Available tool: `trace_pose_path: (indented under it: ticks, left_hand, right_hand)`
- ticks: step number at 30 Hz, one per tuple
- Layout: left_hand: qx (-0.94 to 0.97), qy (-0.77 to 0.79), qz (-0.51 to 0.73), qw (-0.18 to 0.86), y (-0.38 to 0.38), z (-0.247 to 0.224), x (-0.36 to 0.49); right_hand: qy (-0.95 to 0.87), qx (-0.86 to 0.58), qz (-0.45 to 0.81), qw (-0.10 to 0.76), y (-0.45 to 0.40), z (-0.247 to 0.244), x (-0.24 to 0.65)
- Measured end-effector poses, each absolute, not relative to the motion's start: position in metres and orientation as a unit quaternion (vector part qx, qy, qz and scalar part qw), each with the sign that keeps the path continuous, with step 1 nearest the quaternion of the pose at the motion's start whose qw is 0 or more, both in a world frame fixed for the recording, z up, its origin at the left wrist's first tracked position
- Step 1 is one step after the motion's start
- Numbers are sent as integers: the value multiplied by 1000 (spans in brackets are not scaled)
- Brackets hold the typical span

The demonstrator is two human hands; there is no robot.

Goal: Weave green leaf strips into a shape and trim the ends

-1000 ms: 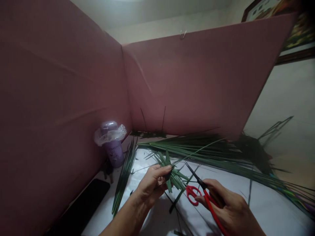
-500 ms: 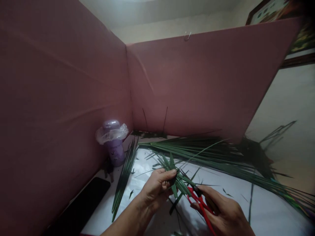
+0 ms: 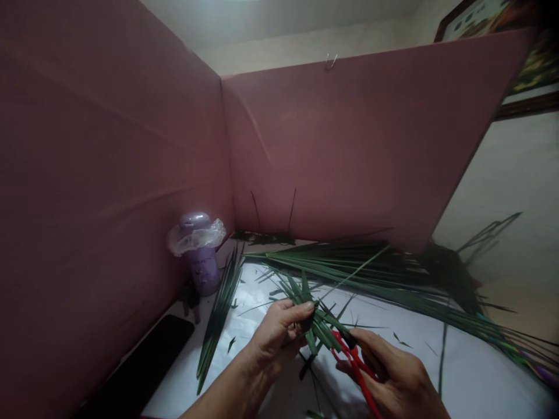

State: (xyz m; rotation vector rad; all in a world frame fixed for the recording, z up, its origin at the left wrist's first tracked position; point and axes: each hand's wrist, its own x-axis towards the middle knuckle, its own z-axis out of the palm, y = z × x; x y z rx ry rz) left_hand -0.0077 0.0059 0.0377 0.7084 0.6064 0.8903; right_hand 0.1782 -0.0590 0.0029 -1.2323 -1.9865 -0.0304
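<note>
My left hand [image 3: 282,329] pinches a bundle of green palm leaf strips [image 3: 323,330] folded into a star-like shape, with the thumb pressed on its middle. The strips fan out with pointed ends to the upper left and blunter ends to the lower right. My right hand [image 3: 395,372] is closed around red-handled scissors [image 3: 356,366] close to the lower right ends of the strips. The right fingertips also touch one strip end there. The scissor blades are largely hidden behind the leaves and fingers.
Long palm fronds [image 3: 340,265] lie across the back of the white table [image 3: 476,366]. A smaller leaf bundle [image 3: 220,320] lies on the left, beside a purple tumbler [image 3: 203,262] wrapped in clear plastic and a black flat object [image 3: 148,361]. Leaf scraps are scattered about. Pink panels [image 3: 349,145] stand behind.
Both hands hold nearly the same pose around the leaf strips. The red scissors have shifted slightly, and the whole view has moved a little.
</note>
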Motion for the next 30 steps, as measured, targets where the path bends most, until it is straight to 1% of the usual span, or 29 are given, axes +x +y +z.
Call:
trace_pose_path:
  ticks: [15,22,30]
  left_hand:
    - [319,276,422,803,1,37,-2]
    - [310,273,426,805,-2,38,0]
    - [301,266,429,809,-3,39,1]
  right_hand:
    - [-781,-492,16,384,-61,3,174]
    - [-773,-489,43,403,-60,-1,173]
    - [-769,-489,45,410,-62,2,171]
